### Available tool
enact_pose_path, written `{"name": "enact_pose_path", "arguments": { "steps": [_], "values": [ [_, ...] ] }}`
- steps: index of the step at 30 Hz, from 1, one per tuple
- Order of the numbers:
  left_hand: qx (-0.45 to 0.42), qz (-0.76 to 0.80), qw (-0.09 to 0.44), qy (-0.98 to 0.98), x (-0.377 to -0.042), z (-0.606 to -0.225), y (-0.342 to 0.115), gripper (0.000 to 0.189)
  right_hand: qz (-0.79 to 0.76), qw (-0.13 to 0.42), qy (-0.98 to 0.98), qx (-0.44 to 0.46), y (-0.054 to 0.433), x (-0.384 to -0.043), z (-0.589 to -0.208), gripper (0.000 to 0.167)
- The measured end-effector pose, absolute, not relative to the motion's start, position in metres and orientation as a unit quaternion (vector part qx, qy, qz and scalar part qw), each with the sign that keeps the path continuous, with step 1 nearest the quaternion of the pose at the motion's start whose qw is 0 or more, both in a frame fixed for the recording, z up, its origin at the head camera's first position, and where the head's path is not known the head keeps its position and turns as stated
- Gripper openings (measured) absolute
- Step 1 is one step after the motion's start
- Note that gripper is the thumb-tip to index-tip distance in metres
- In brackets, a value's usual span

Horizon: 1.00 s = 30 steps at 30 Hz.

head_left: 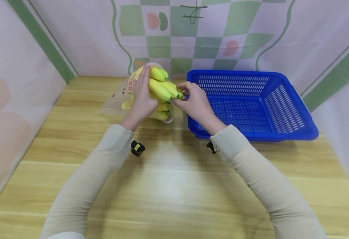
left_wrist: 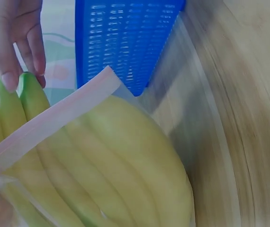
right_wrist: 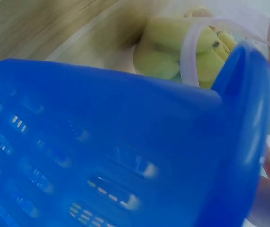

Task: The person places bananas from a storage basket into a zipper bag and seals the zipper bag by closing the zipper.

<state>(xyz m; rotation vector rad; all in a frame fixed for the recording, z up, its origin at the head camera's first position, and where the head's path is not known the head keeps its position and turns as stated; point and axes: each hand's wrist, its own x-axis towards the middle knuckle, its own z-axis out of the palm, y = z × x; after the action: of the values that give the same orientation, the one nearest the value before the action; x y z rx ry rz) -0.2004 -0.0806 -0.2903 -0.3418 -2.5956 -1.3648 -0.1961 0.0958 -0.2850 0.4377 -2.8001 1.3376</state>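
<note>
A clear zip bag (head_left: 114, 103) with a pale pink top edge (left_wrist: 59, 116) lies at the back left of the table, its mouth facing right. Bunched yellow bananas (head_left: 160, 90) with green tips fill it, and some stick out of the mouth. My left hand (head_left: 142, 94) holds the bag at its mouth, fingers along the upper side and thumb lower down. At the protruding banana tips, my right hand (head_left: 196, 102) grips with thumb and fingers. The left wrist view shows the right fingertips (left_wrist: 9, 80) on the green ends. The bag hides part of the bananas.
A blue plastic basket (head_left: 292, 135) with slotted walls stands just right of the bag, and my right forearm passes its near left corner. Its wall (right_wrist: 102, 109) fills much of the right wrist view. Patterned cloth (head_left: 183, 46) hangs behind the wooden table (head_left: 168, 189).
</note>
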Motion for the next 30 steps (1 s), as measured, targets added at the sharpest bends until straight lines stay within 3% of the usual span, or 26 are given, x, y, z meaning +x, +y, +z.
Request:
{"name": "enact_pose_path", "arguments": {
  "steps": [7,18,30],
  "values": [
    [-0.116,-0.466,0.099,-0.872,-0.199,-0.283,-0.076,0.102,0.431,0.073,-0.889,0.137,0.093,-0.195,-0.285,0.035],
    [-0.128,-0.48,0.092,-0.863,-0.197,-0.274,-0.07,0.103,0.458,0.048,-0.879,0.124,0.089,-0.199,-0.285,0.032],
    [-0.119,-0.501,0.087,-0.853,-0.198,-0.27,-0.075,0.104,0.432,0.087,-0.888,0.136,0.096,-0.2,-0.283,0.03]
  ]
}}
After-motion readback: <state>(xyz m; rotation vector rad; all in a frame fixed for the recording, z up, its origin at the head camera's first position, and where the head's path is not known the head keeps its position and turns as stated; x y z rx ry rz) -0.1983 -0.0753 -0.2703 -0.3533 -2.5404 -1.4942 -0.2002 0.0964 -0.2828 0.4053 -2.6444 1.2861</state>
